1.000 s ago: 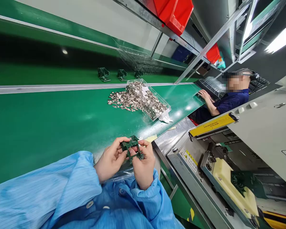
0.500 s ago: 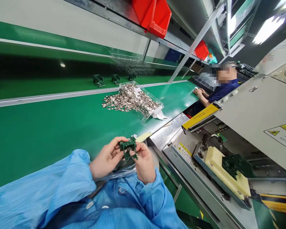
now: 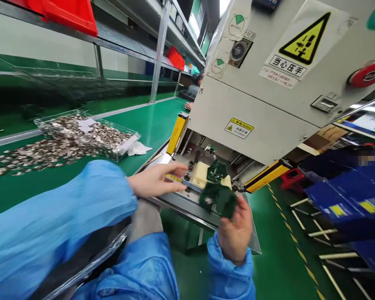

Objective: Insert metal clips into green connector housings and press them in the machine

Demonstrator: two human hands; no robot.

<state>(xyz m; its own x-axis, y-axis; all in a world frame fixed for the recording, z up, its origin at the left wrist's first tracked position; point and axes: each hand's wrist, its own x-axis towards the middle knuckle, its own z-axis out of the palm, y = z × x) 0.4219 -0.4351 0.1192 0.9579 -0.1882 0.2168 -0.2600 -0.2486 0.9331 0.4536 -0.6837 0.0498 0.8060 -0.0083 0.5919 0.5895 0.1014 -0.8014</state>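
My right hand [image 3: 237, 231] grips the right edge of a dark green plastic part [image 3: 217, 199], which is blurred by motion. It is held in front of the press machine [image 3: 252, 118]. A second dark green part [image 3: 217, 171] sits on the cream fixture block [image 3: 201, 174] under the machine's front panel. My left hand [image 3: 157, 179] is held out to the left of the fixture, its thumb and fingers apart with nothing between them.
Yellow bars [image 3: 177, 133] flank the machine opening. On the green bench [image 3: 143, 121] lies a clear tray [image 3: 132, 141] amid many small metal pieces [image 3: 43, 156]. Red bins [image 3: 71, 16] stand on the shelf above. Blue carts [image 3: 362, 200] are at right.
My view has turned right toward the machine. The green part has left my left hand and moved right, now in my right hand alone. My left hand has opened.
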